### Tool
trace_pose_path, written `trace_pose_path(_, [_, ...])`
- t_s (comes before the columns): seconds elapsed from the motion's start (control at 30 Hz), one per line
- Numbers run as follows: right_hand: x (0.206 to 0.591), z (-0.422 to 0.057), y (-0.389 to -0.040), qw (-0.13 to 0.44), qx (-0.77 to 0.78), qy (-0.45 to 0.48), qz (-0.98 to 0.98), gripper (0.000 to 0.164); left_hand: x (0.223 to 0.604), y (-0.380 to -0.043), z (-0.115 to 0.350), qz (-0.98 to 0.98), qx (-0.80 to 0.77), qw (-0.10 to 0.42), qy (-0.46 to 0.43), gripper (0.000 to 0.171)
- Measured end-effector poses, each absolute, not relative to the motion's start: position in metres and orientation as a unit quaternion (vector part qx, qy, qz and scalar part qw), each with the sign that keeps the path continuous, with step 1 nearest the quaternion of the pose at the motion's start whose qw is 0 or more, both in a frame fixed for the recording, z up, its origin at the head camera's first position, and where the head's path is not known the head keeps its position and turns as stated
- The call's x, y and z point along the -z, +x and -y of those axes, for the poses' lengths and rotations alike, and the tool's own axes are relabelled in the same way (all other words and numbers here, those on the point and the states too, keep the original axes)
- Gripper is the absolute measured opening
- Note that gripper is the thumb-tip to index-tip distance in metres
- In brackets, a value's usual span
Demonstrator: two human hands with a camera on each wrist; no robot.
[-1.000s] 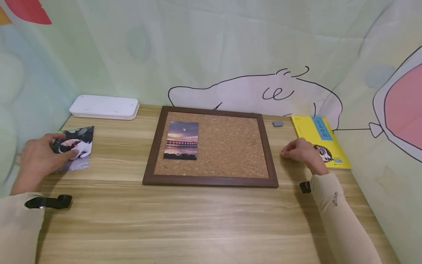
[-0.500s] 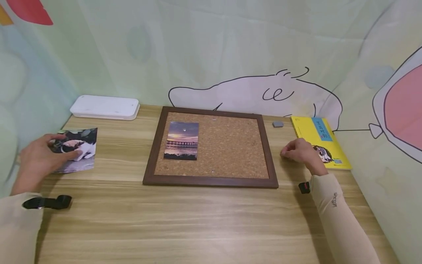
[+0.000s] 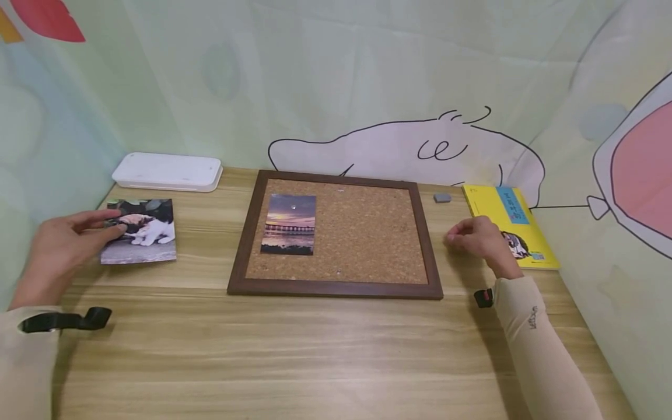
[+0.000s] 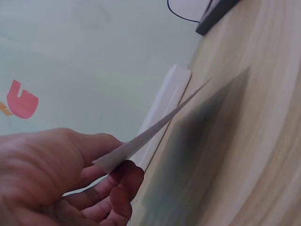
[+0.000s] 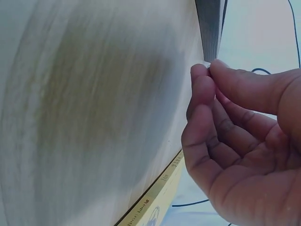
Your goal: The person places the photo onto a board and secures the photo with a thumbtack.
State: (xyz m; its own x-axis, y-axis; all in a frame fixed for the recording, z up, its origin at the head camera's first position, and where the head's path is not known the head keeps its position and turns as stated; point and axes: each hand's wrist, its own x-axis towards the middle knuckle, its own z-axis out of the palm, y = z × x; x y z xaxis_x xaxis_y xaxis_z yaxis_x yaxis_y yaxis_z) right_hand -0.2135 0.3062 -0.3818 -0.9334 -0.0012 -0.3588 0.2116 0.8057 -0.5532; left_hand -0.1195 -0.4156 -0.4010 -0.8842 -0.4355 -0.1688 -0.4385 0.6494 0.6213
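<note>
- Head view: my left hand [image 3: 63,248] pinches the left edge of the cat photo [image 3: 140,231], thumb on top and fingers under it, at the left side of the wooden table [image 3: 315,350].
- The photo sits between me and the white flat device [image 3: 167,171], which lies at the far left by the wall, and it is well left of the cork board [image 3: 336,233].
- The cork board lies flat in the middle of the table in a dark brown frame; a sunset photo [image 3: 290,224] is pinned at its left part, leaving the rest of the cork bare.
- My right hand [image 3: 480,239] hovers just right of the board's frame, fingertips curled against the thumb. I cannot tell whether anything small is between them.
- A yellow book [image 3: 506,224] lies right behind that hand, partly hidden by it, and a small grey block [image 3: 443,198] rests on the table at the board's far right corner.
- Left wrist view: the cat photo [image 4: 155,129] shows edge-on, tilted up off the table, pinched by my left hand [image 4: 61,179]; the white device [image 4: 164,106] lies beyond it.
- Right wrist view: my right hand [image 5: 235,141] has thumb and forefinger tips pressed together, the other fingers curled; nothing visible in the pinch. The board's frame corner [image 5: 210,28] is just beyond the fingertips, and the yellow book's edge [image 5: 155,202] is below the palm.
</note>
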Motion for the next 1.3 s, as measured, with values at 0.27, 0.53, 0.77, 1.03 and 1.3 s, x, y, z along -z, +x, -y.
trace_pose_path(0.27, [0.378,-0.303,-0.216,0.168,0.341,0.069,-0.922,0.032,0.393,-0.127,0.403,-0.88,-0.444,-0.007,-0.168,0.059])
trace_pose_path(0.53, [0.376,-0.3,-0.219,0.167,0.367,0.081,-0.912,0.034,0.375,-0.136,0.377,-0.861,-0.501,0.018,-0.085,0.057])
trace_pose_path(0.77, [0.373,-0.297,-0.22,0.174,0.39,0.085,-0.9,0.033,0.361,-0.147,0.349,-0.866,-0.496,0.029,-0.052,0.059])
trace_pose_path(1.03, [0.369,-0.29,-0.218,0.167,0.42,0.083,-0.888,0.032,0.355,-0.164,0.319,-0.877,-0.478,0.037,-0.034,0.058])
trace_pose_path(1.3, [0.368,-0.286,-0.216,0.172,0.451,0.08,-0.872,0.033,0.351,-0.178,0.289,-0.884,-0.466,0.046,-0.018,0.056])
